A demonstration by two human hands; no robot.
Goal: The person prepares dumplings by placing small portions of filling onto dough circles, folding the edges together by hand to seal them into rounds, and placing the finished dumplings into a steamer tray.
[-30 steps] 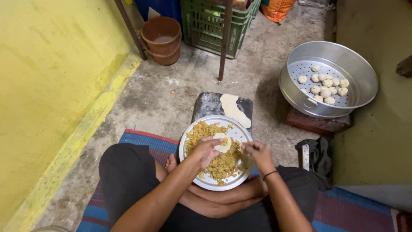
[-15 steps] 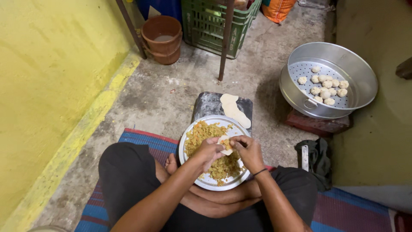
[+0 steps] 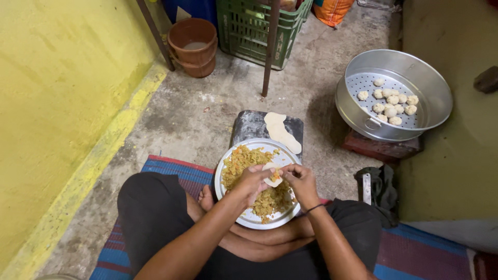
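Note:
I sit cross-legged with a round metal plate (image 3: pixel 228 171) of yellow-orange filling (image 3: pixel 244 158) on my lap. Both hands meet over the plate. My left hand (image 3: pixel 252 181) cups a small white dough wrapper (image 3: pixel 272 178) with a bit of filling in it. My right hand (image 3: pixel 300 179) pinches the wrapper's right edge with its fingertips. Flat white dough rounds (image 3: pixel 281 132) lie overlapped on a dark stone slab (image 3: pixel 249 127) just beyond the plate.
A metal steamer pan (image 3: pixel 430 88) holding several shaped white dumplings (image 3: pixel 390 102) stands on a red brick at right. A green crate (image 3: pixel 259 26), a brown pot (image 3: pixel 193 45) and a thin pole (image 3: pixel 270 52) stand behind. A yellow wall runs along the left; a dark cloth (image 3: pixel 381 186) lies at right.
My right hand moved left from the plate's rim to join the left hand on the wrapper. The wrapper now sits folded between both hands with filling inside.

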